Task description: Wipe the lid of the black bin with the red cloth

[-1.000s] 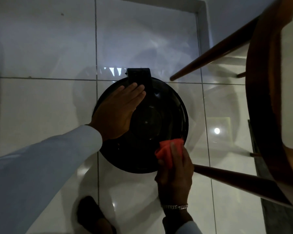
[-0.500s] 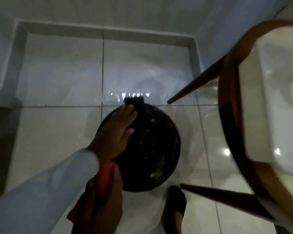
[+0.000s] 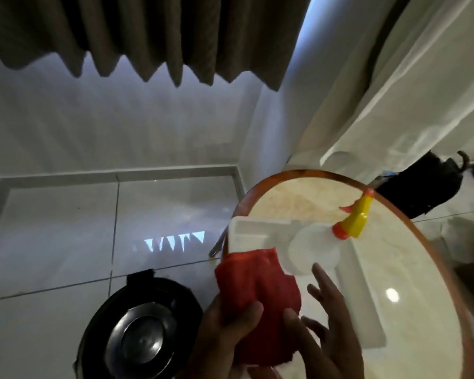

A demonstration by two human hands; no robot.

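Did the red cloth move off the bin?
Yes. The crumpled red cloth was on the round black bin lid; now both hands hold it up beside the round marble-topped table.

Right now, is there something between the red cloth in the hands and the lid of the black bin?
Nothing visible. The red cloth is held up over the round table's edge; the black bin's lid lies uncovered, lower left.
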